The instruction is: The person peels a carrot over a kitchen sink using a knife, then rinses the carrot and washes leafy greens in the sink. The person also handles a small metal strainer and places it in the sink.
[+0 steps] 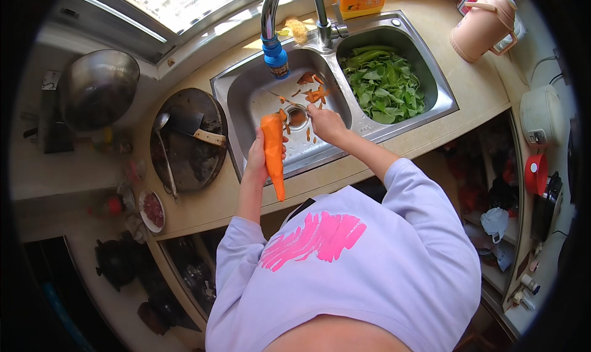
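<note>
My left hand (257,160) is wrapped round a large carrot (273,152), its thick end up and its tapered tip pointing toward me over the sink's front edge. The carrot's surface is bright orange and faceted. Just right of it, above the left basin (246,93), my right hand (326,124) is closed on a thin metal peeling tool (284,98); whether it is a small knife or a peeler I cannot tell. The tool appears apart from the carrot. Orange peelings (316,95) lie scattered in the basin around the drain (298,116).
Green leaves (385,87) fill the right basin. The faucet (275,56) hangs over the left basin. Left of the sink, a cleaver (209,136) and a ladle (166,149) rest on a round chopping board (203,109), near a plate of meat (152,211). A pink thermos jug (483,29) stands at right.
</note>
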### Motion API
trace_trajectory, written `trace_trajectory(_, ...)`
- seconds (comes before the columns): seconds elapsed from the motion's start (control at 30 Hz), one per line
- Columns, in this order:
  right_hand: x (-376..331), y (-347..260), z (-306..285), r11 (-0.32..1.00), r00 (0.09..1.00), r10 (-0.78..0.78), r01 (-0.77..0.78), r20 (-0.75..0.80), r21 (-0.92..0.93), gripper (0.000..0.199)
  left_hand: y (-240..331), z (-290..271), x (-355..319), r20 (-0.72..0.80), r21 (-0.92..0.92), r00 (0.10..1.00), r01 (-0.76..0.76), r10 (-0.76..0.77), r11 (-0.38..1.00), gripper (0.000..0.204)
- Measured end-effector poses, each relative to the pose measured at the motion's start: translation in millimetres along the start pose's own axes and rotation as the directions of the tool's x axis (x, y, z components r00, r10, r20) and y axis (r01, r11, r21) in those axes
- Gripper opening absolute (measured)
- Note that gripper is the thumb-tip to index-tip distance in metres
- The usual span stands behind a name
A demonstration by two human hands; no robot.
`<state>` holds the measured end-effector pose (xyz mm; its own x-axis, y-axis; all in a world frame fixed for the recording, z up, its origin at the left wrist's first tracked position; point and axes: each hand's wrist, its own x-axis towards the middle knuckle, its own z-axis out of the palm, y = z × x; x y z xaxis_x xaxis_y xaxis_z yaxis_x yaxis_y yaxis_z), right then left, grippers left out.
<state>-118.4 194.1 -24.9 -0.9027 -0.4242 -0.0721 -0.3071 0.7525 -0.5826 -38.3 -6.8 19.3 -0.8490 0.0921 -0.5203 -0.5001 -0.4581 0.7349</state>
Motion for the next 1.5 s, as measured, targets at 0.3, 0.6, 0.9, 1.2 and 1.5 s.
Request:
trace_trajectory(0.3, -1, -26, -2, 0.992, 0.988, -0.125, 0.123, 0.092, 0.026, 0.014, -1, -2, -4, -0.020, 0.150, 0.999, -0.026, 0.030, 0.988, 0.064)
trace_trajectory(0.6, -15, -26, -3, 0.992, 0.996, -0.070, 0.076, -0.064, 0.096, 0.012, 4, -1, 0, -0.010, -0.133, 1.000, 0.018, -0.019, 0.991, 0.060)
trace_trajectory(0.9, -28, -51, 10, 0.894, 0.896, -0.418, 0.377, -0.150, -0.242, 0.017, -14, -9, 14, 0.030, -0.521, 0.970, 0.222, -0.242, 0.824, 0.058)
trace_trajectory(1.2, -14, -24, 7, 0.951, 0.951, -0.306, 0.304, -0.038, -0.051, 0.015, -20, -3, 9, -0.036, -0.479, 0.958, 0.233, -0.285, 0.846, 0.053)
trace_trajectory(1.5, -23, -35, 17, 0.874, 0.867, -0.472, 0.437, -0.157, -0.213, 0.011, -19, -9, 15, 0.013, -0.565, 0.957, 0.247, -0.291, 0.787, 0.054)
